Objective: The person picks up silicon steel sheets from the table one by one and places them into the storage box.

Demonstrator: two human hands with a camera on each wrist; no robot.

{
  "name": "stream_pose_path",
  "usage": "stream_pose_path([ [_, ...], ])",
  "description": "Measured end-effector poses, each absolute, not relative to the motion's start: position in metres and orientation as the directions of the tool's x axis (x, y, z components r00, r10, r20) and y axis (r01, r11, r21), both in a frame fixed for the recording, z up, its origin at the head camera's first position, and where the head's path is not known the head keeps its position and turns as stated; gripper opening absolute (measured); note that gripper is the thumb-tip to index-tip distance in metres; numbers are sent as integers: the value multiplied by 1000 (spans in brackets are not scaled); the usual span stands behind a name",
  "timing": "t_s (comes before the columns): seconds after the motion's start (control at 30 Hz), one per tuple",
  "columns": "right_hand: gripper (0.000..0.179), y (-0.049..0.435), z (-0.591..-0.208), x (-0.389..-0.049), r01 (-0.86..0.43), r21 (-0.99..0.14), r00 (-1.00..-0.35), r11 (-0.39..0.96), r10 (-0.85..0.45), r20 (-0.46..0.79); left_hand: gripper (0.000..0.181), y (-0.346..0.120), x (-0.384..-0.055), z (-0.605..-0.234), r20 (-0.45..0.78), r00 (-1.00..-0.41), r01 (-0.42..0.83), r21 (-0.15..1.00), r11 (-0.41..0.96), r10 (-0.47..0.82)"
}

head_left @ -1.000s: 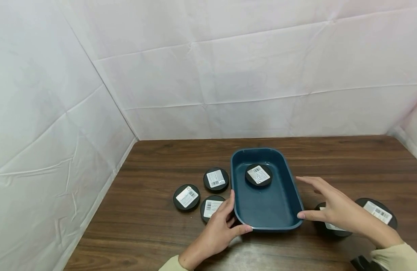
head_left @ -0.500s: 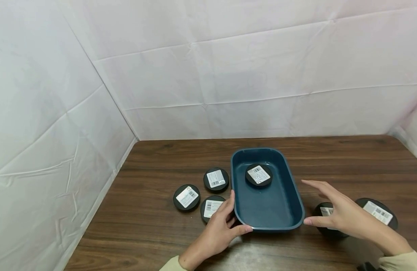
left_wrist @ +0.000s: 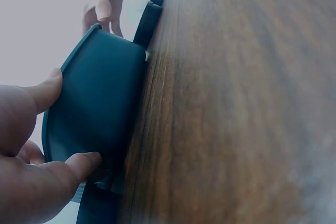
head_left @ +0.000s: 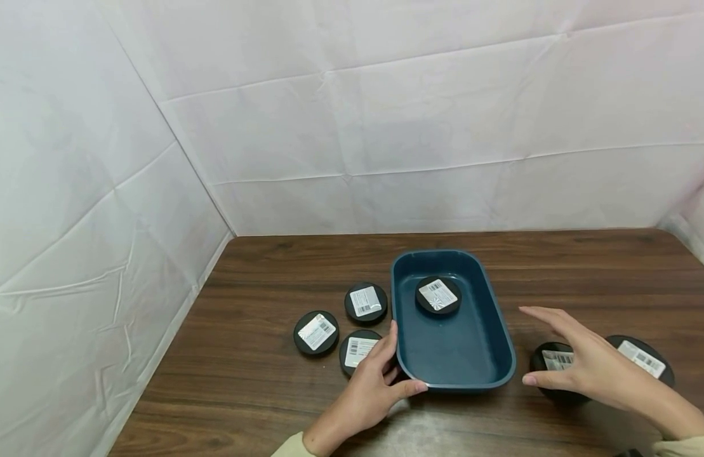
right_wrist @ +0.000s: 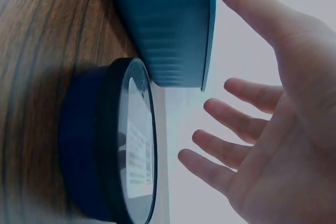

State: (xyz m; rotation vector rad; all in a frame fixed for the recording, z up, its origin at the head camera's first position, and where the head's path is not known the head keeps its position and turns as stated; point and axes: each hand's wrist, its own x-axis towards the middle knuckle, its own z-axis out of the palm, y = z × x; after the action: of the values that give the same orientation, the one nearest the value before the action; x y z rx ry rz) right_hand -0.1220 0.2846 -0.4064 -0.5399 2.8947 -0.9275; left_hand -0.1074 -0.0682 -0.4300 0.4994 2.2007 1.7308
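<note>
A dark blue rectangular tray [head_left: 451, 352] stands on the table, with one round black-lidded tub [head_left: 438, 296] inside it, toward the far end. My left hand [head_left: 365, 393] grips its near left corner, thumb at the front rim and fingers along the left side. To the tray's right, my right hand [head_left: 594, 368] hovers with fingers spread, holding nothing. Below and partly hidden by that hand is another tub [head_left: 551, 358]; the right wrist view shows its blue body [right_wrist: 81, 140] and labelled black lid [right_wrist: 139, 150]. The right fingers look apart from both tub and tray.
Left of the tray sit three similar tubs, one at the back [head_left: 365, 302], one farther left [head_left: 315, 333] and one partly behind my left hand [head_left: 356, 353]. Another tub [head_left: 643, 358] lies beyond my right wrist. White sheeting [head_left: 357, 127] hangs behind the wooden table [head_left: 243, 381].
My right hand has moved right, away from the tray's right side, and now hovers over the nearer tub there. My left hand and the tray have barely moved.
</note>
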Motion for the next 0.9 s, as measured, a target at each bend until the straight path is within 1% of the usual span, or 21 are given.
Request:
stream_pose_path([
  [0.2,100,291,-413,-120,-357,-529,-930,770,-349,120,97,-67,-108,-431,-17,-895,89,972,216,446],
  [0.47,101,294,-418,-118,-341,-587,-929,734,-359,91,97,-67,-108,-431,-3,-895,96,975,200,446],
  [0.53,101,295,-419,-118,-350,-581,-926,735,-364,98,97,-67,-108,-431,-6,-894,91,977,193,448],
  [0.77,102,300,-428,-115,-381,-498,-924,779,-345,166,97,-68,-107,-432,-15,-893,67,984,165,450],
  [0.9,100,305,-431,-114,-379,-497,-925,781,-341,170,97,-68,-107,-433,-11,-893,69,985,161,449],
])
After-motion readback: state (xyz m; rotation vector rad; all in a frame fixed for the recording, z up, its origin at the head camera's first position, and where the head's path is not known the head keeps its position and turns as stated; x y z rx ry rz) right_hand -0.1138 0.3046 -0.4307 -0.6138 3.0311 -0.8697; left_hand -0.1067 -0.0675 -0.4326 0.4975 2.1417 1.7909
